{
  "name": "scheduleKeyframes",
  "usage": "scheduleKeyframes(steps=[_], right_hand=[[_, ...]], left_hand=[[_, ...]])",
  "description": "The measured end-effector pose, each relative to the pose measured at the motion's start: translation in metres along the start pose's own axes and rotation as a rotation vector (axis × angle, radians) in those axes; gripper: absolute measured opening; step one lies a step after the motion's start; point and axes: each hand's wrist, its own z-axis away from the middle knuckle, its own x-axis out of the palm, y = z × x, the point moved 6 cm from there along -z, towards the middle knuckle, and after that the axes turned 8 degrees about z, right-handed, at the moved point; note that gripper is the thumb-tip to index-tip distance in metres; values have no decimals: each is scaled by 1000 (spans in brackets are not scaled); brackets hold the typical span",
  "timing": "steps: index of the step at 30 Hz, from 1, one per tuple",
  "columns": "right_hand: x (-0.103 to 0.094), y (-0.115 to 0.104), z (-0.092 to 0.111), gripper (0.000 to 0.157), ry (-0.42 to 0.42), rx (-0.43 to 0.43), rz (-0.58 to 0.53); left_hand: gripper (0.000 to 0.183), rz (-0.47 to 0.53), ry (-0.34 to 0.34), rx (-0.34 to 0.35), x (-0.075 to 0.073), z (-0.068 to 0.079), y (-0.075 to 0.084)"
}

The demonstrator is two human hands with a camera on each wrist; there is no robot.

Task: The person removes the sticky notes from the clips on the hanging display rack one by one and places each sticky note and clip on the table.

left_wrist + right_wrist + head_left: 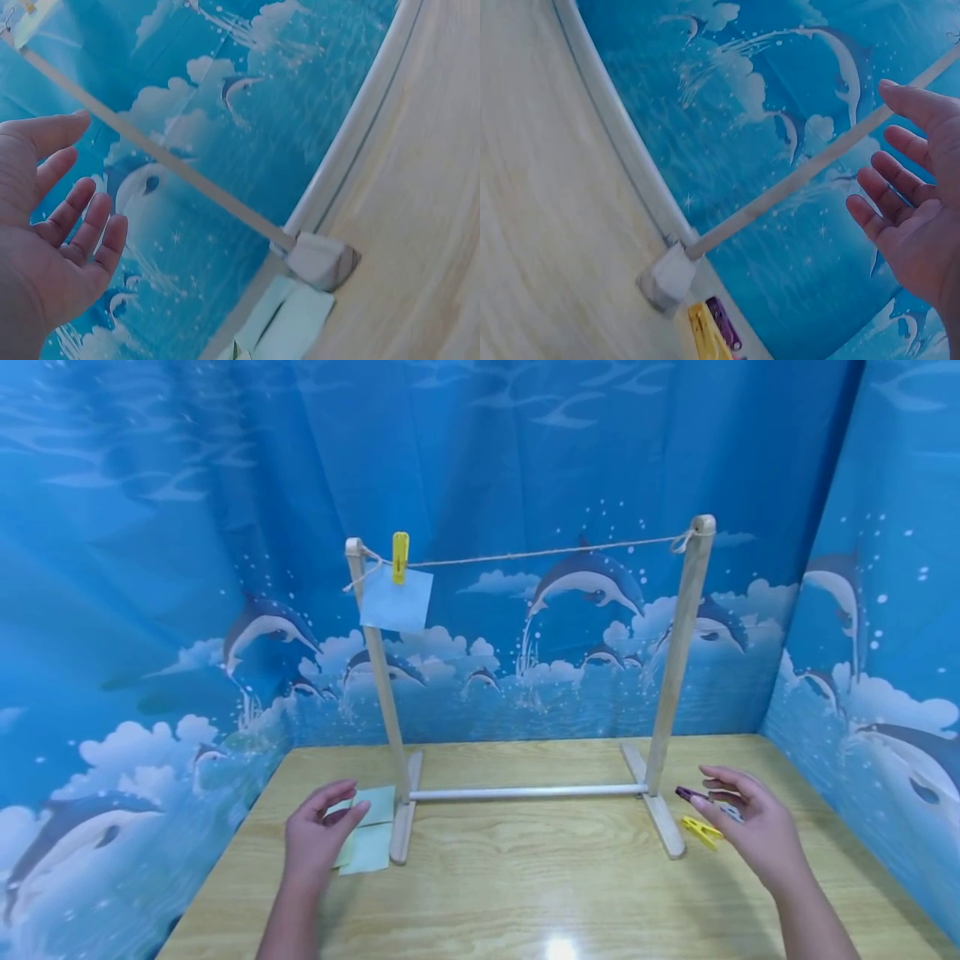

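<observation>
My left hand (321, 828) hovers beside several pale green paper squares (371, 848) on the table, its fingers relaxed and holding nothing. In the left wrist view, a gap separates that hand from the papers (298, 319). On the right, my other hand (761, 835) hangs with loosely bent, empty fingers above a yellow clothespin (702, 832) and a purple clothespin (692, 794). Both clothespins lie by the stand's right foot in the right wrist view. A light blue paper square (397, 603) hangs near the string's left end under another yellow clothespin (401, 560).
A wooden stand has a left post (386, 710), a right post (678, 660) and a white bottom bar (528, 792). String (525, 555) runs between the post tops. The wood-grain table (525, 877) meets a blue dolphin-print curtain (480, 460) behind and at the sides.
</observation>
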Motion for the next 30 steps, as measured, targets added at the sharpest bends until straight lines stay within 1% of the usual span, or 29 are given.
scheduleKeyframes(steps=[4, 8, 13, 15, 18, 21, 25, 30], right_hand=[[4, -15, -4, 40, -10, -24, -94], [10, -31, -11, 40, -18, -57, -187], [17, -50, -21, 39, -22, -126, -274], [20, -55, -24, 39, -19, -141, -317], [25, -65, -27, 38, -23, -151, -363], [30, -74, -31, 37, -36, -165, -408], [34, -84, -35, 37, -52, -186, -404], [37, -95, -40, 36, -82, -215, -373]], left_hand=[[42, 75, -29, -20, 9, -1, 7], [43, 166, -55, 8, 19, -3, 16], [42, 192, -82, 24, 30, -6, 27], [42, 203, -90, 25, 35, -7, 32], [41, 252, -98, 44, 42, -8, 38], [40, 272, -109, 51, 49, -10, 41], [40, 262, -129, 46, 57, -13, 45], [41, 248, -159, 38, 66, -18, 52]])
